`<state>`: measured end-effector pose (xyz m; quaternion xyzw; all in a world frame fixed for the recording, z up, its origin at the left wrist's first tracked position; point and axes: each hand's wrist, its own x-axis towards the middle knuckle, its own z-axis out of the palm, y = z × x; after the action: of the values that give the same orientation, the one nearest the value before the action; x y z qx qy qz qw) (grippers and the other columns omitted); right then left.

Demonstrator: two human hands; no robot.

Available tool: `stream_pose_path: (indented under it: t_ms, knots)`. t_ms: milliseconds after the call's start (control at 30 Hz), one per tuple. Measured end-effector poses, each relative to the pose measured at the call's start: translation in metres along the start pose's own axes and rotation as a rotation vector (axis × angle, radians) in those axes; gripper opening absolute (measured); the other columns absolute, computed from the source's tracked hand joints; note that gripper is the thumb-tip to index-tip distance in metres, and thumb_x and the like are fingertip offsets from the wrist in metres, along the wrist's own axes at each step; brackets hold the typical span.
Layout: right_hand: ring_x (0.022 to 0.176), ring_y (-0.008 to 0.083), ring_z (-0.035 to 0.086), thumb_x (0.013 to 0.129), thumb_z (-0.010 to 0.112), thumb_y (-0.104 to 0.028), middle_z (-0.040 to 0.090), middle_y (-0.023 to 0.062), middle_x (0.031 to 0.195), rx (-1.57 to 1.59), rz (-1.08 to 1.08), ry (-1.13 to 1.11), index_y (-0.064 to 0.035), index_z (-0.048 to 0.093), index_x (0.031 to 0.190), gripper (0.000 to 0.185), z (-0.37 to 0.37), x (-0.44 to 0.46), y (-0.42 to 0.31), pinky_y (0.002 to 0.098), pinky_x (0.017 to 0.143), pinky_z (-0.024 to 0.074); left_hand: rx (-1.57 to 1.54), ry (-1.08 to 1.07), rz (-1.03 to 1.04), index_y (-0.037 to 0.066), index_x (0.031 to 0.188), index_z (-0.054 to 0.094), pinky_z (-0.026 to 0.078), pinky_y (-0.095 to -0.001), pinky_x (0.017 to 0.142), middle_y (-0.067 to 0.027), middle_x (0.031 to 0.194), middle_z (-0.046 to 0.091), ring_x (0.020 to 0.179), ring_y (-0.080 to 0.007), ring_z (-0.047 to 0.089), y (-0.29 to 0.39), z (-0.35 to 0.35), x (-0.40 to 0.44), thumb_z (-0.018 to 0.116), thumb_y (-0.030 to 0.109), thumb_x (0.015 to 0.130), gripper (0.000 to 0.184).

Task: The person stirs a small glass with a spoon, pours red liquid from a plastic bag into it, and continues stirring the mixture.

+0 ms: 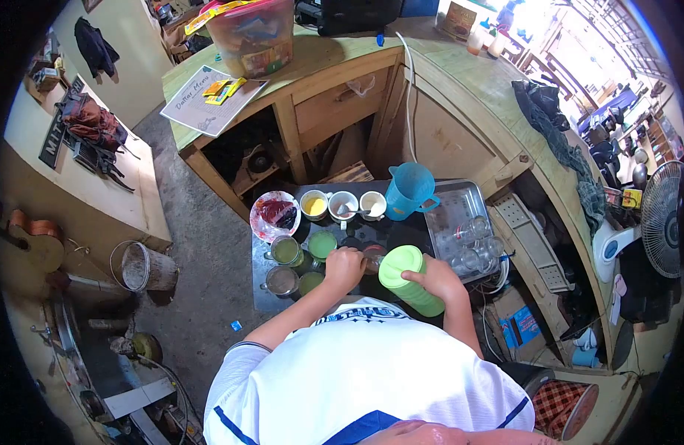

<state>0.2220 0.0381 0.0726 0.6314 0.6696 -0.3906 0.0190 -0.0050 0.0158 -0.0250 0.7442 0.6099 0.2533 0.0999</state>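
My left hand (346, 268) is closed beside a glass mug (373, 257) with something reddish-brown in it; the fingers appear wrapped at its handle, partly hidden. In my right hand (440, 280) is a lime-green lidded pitcher (410, 280), thumb near its lid, tilted and close to the mug. Left of my left hand stand several glass mugs, among them a mug of green liquid (322, 244) and a mug of greyish liquid (282, 281). Behind them are a cup of yellow stuff (313, 205), a cup with a spoon (343, 207) and a cup of white stuff (372, 204).
A plate (266, 234) with dark red contents stands at the table's back left. A blue pitcher (410, 191) is at the back; a metal tray (449, 194) with empty glasses (474, 256) lies right. A wooden counter (334, 63) curves around behind. A bucket (145, 267) stands on the floor.
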Motion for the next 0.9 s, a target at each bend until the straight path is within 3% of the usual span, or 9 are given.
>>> stream_pose_path:
  t_ms: [633,700,767,900]
  knots:
    - [0.104,0.0382,0.060,0.074,0.070,-0.053,0.063,0.0252,0.109,0.030,-0.035,-0.006,0.0024,0.056,0.118,0.072,0.000,0.003,0.005,0.0419,0.090,0.0466,-0.004,-0.024,-0.028,0.005,0.067,0.067,0.050,-0.0418,0.061,-0.0102,0.068,0.063,0.067,-0.0285,0.063,0.003,-0.006,0.001,0.067,0.019,0.073,0.015]
    - [0.105,0.0373,0.060,0.075,0.069,-0.053,0.063,0.0243,0.110,0.043,-0.046,-0.020,-0.0002,0.056,0.119,0.070,-0.004,0.004,0.008,0.0414,0.090,0.0466,-0.021,-0.005,-0.017,0.004,0.066,0.067,0.051,-0.0426,0.059,-0.0123,0.067,0.063,0.065,-0.0308,0.063,0.003,-0.006,0.002,0.068,0.019,0.072,0.017]
    - [0.105,0.0354,0.061,0.077,0.068,-0.049,0.064,0.0225,0.111,0.099,-0.028,-0.030,-0.0020,0.057,0.121,0.066,-0.007,0.003,0.009,0.0403,0.091,0.0464,0.014,-0.061,-0.044,0.007,0.069,0.068,0.049,-0.0409,0.063,-0.0079,0.070,0.064,0.070,-0.0258,0.063,0.001,-0.003,0.000,0.067,0.021,0.074,0.015]
    - [0.102,0.0321,0.063,0.079,0.067,-0.046,0.066,0.0208,0.109,0.197,0.024,-0.006,-0.0037,0.061,0.119,0.059,-0.005,0.006,0.019,0.0386,0.090,0.0467,0.015,-0.058,-0.038,0.007,0.069,0.068,0.049,-0.0410,0.063,-0.0080,0.070,0.064,0.069,-0.0260,0.064,0.001,-0.003,0.000,0.067,0.021,0.074,0.015]
